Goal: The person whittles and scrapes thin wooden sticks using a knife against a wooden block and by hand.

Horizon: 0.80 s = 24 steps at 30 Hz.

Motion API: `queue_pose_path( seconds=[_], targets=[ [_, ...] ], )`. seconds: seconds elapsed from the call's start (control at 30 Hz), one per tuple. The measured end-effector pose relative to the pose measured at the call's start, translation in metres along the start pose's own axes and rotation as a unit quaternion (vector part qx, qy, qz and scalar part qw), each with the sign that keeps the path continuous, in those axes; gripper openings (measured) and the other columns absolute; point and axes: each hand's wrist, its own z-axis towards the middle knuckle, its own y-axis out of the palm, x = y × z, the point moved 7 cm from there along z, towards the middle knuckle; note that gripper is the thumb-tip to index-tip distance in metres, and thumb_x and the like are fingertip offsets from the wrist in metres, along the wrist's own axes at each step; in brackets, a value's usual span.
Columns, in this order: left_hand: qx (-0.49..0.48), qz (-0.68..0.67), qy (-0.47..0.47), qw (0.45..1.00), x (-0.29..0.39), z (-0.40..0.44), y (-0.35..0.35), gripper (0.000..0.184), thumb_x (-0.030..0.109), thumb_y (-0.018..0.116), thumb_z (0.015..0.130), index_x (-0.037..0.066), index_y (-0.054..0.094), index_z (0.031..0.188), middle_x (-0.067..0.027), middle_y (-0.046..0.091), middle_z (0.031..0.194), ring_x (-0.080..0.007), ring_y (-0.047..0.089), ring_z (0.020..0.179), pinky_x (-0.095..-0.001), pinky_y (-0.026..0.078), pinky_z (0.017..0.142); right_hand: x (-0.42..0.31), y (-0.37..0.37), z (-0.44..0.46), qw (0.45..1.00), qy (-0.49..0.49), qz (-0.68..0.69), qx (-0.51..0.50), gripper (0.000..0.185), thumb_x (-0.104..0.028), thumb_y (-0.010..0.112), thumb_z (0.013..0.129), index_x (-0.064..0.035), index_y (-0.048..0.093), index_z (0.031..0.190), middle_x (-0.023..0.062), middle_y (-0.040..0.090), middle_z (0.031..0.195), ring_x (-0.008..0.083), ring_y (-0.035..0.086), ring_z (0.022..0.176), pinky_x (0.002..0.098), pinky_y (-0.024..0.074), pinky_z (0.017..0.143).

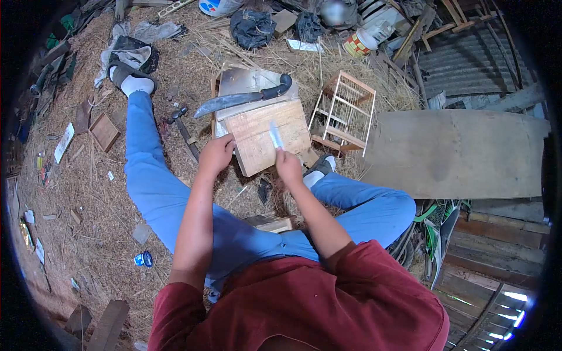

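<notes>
A light wooden board [252, 140] lies tilted between my legs, on top of another pale panel [249, 79]. My left hand [216, 154] has its fingers closed on the board's left edge. In my right hand [289, 168] is a knife [275, 134], its short, slightly blurred blade pointing away from me over the board; the fist hides the handle. Just beyond the board rests a machete [234, 102] with a curved black handle, its tip to the left.
A small frame of thin sticks [345, 114] stands right of the board. Left of it lie a hammer [177, 114] and a wooden tray [104, 132]. At right is a large flat sheet [456, 155]. Black bags [253, 29] and a bucket [359, 42] sit at the back. Straw covers the ground.
</notes>
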Motion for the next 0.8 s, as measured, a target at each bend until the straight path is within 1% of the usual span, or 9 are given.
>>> queue_pose_path(
  seconds=[0.07,0.1,0.2,0.23,0.33,0.4,0.53,0.67,0.8],
  targets=[
    [-0.002,0.001,-0.004,1.0,0.001,-0.002,-0.001,0.023,0.028,0.06,0.096,0.014,0.07,0.112,-0.0231,0.069,0.092,-0.0434,0.067,0.088,-0.0504,0.052,0.076,0.015,0.0,0.004,0.996,0.061,0.052,0.032,0.05,-0.04,0.045,0.104,0.0015,0.07,0.095,0.0298,0.068,0.086,0.0498,0.066,0.086,0.0559,0.0522,0.081],
    [-0.005,0.0,-0.006,1.0,0.001,-0.002,-0.001,0.024,0.028,0.06,0.096,0.014,0.07,0.112,-0.0232,0.069,0.092,-0.0432,0.067,0.087,-0.0502,0.052,0.076,0.005,0.008,-0.003,0.999,-0.014,0.019,0.036,0.049,-0.04,0.045,0.104,0.0011,0.071,0.095,0.0296,0.068,0.086,0.0501,0.065,0.085,0.0558,0.0522,0.08],
    [-0.002,-0.001,-0.006,1.0,0.0,-0.001,0.0,0.021,0.029,0.059,0.096,0.015,0.07,0.109,-0.0218,0.07,0.092,-0.0432,0.067,0.087,-0.0522,0.053,0.075,-0.003,-0.002,-0.008,1.0,-0.003,-0.005,0.007,0.051,-0.04,0.045,0.104,0.003,0.07,0.094,0.0293,0.068,0.086,0.0502,0.065,0.084,0.0557,0.052,0.078],
    [0.002,0.001,-0.004,1.0,0.0,-0.001,0.0,0.019,0.029,0.058,0.097,0.016,0.069,0.105,-0.0203,0.071,0.091,-0.0435,0.068,0.086,-0.0545,0.053,0.075,0.01,-0.004,0.003,0.997,0.006,0.054,0.049,0.051,-0.04,0.046,0.104,0.0039,0.07,0.093,0.0297,0.068,0.086,0.0506,0.065,0.084,0.0557,0.0519,0.078],
    [0.023,0.001,0.008,1.0,0.001,-0.002,-0.002,0.02,0.03,0.058,0.097,0.015,0.069,0.104,-0.0203,0.071,0.091,-0.0435,0.067,0.086,-0.0545,0.053,0.075,0.013,0.005,0.002,0.999,0.007,0.024,0.042,0.052,-0.04,0.045,0.104,0.0037,0.07,0.09,0.0303,0.067,0.085,0.0503,0.065,0.084,0.0557,0.0517,0.078],
    [0.011,0.005,0.002,1.0,-0.001,0.0,-0.001,0.02,0.03,0.058,0.097,0.015,0.069,0.103,-0.0203,0.071,0.091,-0.0436,0.067,0.086,-0.0545,0.053,0.075,0.001,0.007,-0.006,0.999,-0.041,0.004,0.018,0.052,-0.04,0.045,0.104,0.003,0.07,0.09,0.0302,0.067,0.084,0.0501,0.065,0.084,0.0552,0.0515,0.078],
    [0.0,-0.003,0.0,1.0,-0.003,0.001,0.001,0.023,0.027,0.06,0.095,0.013,0.071,0.11,-0.0216,0.07,0.089,-0.0421,0.068,0.084,-0.0506,0.052,0.074,0.012,-0.001,0.003,0.996,0.053,0.07,0.025,0.051,-0.042,0.045,0.104,0.0012,0.07,0.093,0.0298,0.067,0.087,0.0503,0.065,0.087,0.0552,0.0512,0.082],
    [-0.003,-0.008,-0.001,1.0,-0.005,0.002,0.003,0.023,0.027,0.061,0.095,0.012,0.07,0.109,-0.0223,0.069,0.088,-0.0423,0.067,0.083,-0.0506,0.052,0.073,-0.02,0.015,-0.021,0.998,-0.048,0.007,-0.034,0.052,-0.042,0.046,0.103,0.0021,0.07,0.09,0.0302,0.067,0.087,0.0506,0.065,0.088,0.0547,0.0517,0.082],
    [-0.011,0.004,-0.005,1.0,-0.004,0.002,0.002,0.02,0.029,0.059,0.096,0.014,0.07,0.105,-0.0204,0.071,0.091,-0.0432,0.068,0.086,-0.0539,0.054,0.075,0.007,0.008,0.0,0.997,0.039,0.066,0.027,0.052,-0.041,0.047,0.103,0.0031,0.069,0.088,0.0314,0.067,0.087,0.0507,0.065,0.087,0.0547,0.0515,0.08]
  ],
)
